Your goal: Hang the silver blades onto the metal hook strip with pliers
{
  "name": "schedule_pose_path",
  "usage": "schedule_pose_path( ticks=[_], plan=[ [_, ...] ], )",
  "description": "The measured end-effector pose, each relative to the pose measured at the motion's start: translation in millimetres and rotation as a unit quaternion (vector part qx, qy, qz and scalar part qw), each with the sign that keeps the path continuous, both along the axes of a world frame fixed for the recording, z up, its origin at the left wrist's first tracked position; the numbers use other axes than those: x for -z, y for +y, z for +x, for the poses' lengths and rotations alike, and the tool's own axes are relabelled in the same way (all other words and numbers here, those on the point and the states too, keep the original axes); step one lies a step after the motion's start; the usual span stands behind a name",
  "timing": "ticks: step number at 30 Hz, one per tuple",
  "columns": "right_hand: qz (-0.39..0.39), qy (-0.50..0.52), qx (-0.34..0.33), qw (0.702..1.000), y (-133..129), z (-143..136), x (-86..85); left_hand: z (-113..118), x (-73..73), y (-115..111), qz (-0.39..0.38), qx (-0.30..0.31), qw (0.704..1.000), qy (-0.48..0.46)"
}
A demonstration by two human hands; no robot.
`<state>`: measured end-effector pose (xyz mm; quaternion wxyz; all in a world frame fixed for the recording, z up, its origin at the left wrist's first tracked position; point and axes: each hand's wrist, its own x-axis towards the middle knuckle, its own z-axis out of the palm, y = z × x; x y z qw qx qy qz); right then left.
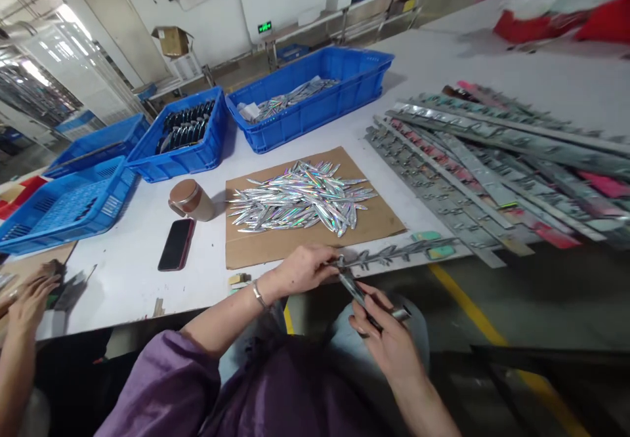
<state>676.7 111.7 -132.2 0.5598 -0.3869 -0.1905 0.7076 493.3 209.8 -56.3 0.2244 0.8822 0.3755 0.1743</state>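
Metal strip (pixel 394 253) with small prongs is set along the near edge of the cardboard sheet (pixel 266 247). At its left end, the thumb and fingertips of the left hand (pixel 306 269) are pinched together; whether strip or a smaller piece is gripped cannot be told. Nearer than the sheet, a metal hand tool (pixel 350 286) is held in the curled fingers of the right hand (pixel 388 331). Silvery slivers (pixel 305 194) are heaped on the sheet; a phone (pixel 176 245) is placed left of it, blue bins (pixel 315 119) beyond.
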Motion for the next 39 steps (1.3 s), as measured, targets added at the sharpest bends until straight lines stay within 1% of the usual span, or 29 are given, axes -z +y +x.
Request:
schedule_pose_path(
  ticks=[1,2,3,4,5,6,7,9,12,14,16,18,19,21,23,24,25,27,28,30,31,32,33,34,35,37,39],
  plan=[
    [-0.001,-0.013,0.005,1.0,-1.9,1.0,-1.9,-11.4,-6.6,3.2,0.005,-0.02,0.999,0.024],
    [0.0,-0.03,0.012,0.999,-4.5,2.2,-3.1,-25.0,-12.9,7.5,0.016,-0.057,0.996,0.061],
    [0.004,-0.047,0.022,0.999,-7.6,3.3,-3.4,-40.1,-18.3,12.7,0.03,-0.109,0.987,0.112],
    [0.009,-0.062,0.031,0.998,-11.1,4.1,-2.7,-55.5,-22.3,18.6,0.043,-0.166,0.97,0.172],
    [0.012,-0.074,0.038,0.996,-14.8,4.3,-1.3,-70.2,-24.6,24.8,0.048,-0.207,0.949,0.235],
    [0.013,-0.081,0.041,0.996,-18.4,3.7,0.7,-83.2,-25.3,30.9,0.051,-0.23,0.928,0.288],
    [0.012,-0.083,0.041,0.996,-21.8,2.3,2.9,-93.8,-24.3,36.4,0.057,-0.235,0.913,0.33],
    [0.006,-0.084,0.04,0.996,-27.7,-2.4,6.7,-106.7,-19.4,44.7,0.068,-0.213,0.897,0.381],
    [0.001,-0.086,0.042,0.995,-33.1,-10.7,8.3,-110.0,-11.1,49.5,0.095,-0.171,0.89,0.411],
    [0.007,-0.089,0.045,0.995,-34.9,-14.5,6.7,-108.5,-9.1,48.7,0.113,-0.156,0.891,0.412],
    [0.02,-0.092,0.046,0.995,-35.6,-16.8,4.1,-108.9,-10.7,46.1,0.121,-0.151,0.901,0.387],
    [0.031,-0.095,0.042,0.994,-35.8,-18.4,1.5,-113.0,-14.9,42.2,0.124,-0.157,0.923,0.328],
    [0.033,-0.094,0.039,0.994,-35.7,-19.3,0.2,-116.4,-17.3,39.8,0.127,-0.169,0.937,0.28],
    [0.034,-0.088,0.038,0.995,-35.2,-21.6,-2.5,-125.3,-21.6,34.8,0.124,-0.208,0.958,0.155],
    [0.028,-0.069,0.044,0.996,-34.1,-24.6,-5.7,-135.4,-24.7,29.5,0.081,-0.248,0.964,0.049],
    [0.022,-0.053,0.049,0.997,-33.2,-26.1,-7.2,-140.3,-25.9,26.8,0.046,-0.259,0.965,0.021],
    [0.012,-0.033,0.055,0.998,-32.2,-27.5,-8.6,-144.8,-27.4,24.1,0.009,-0.259,0.966,0.009],
    [-0.014,0.022,0.061,0.998,-29.7,-29.6,-10.1,-151.5,-31.9,18.7,-0.045,-0.22,0.974,0.028],
    [-0.028,0.052,0.06,0.996,-28.5,-30.2,-10.2,-153.3,-35.1,16.2,-0.056,-0.189,0.979,0.053],
    [-0.055,0.107,0.049,0.992,-26.4,-31.1,-9.3,-153.0,-42.6,11.8,-0.045,-0.133,0.983,0.116],
    [-0.064,0.129,0.039,0.989,-25.6,-31.5,-8.6,-150.5,-46.1,10.1,-0.03,-0.12,0.982,0.143],
    [-0.071,0.147,0.03,0.986,-24.9,-32.0,-8.0,-146.5,-48.8,8.7,-0.016,-0.121,0.98,0.155],
    [-0.076,0.163,0.025,0.983,-24.2,-32.8,-7.5,-140.6,-50.1,7.6,-0.006,-0.138,0.979,0.149],
    [-0.08,0.178,0.021,0.981,-23.6,-33.8,-7.1,-132.9,-49.7,6.7,-0.004,-0.164,0.979,0.124],
    [-0.081,0.194,0.017,0.977,-22.8,-35.0,-7.1,-123.3,-47.3,6.1,-0.016,-0.189,0.979,0.08],
    [-0.082,0.226,0.006,0.971,-20.9,-38.1,-7.7,-99.1,-36.7,4.9,-0.083,-0.219,0.971,-0.055],
    [-0.079,0.254,-0.011,0.964,-18.7,-42.1,-9.1,-71.6,-20.7,3.4,-0.17,-0.211,0.941,-0.202]
  ],
)
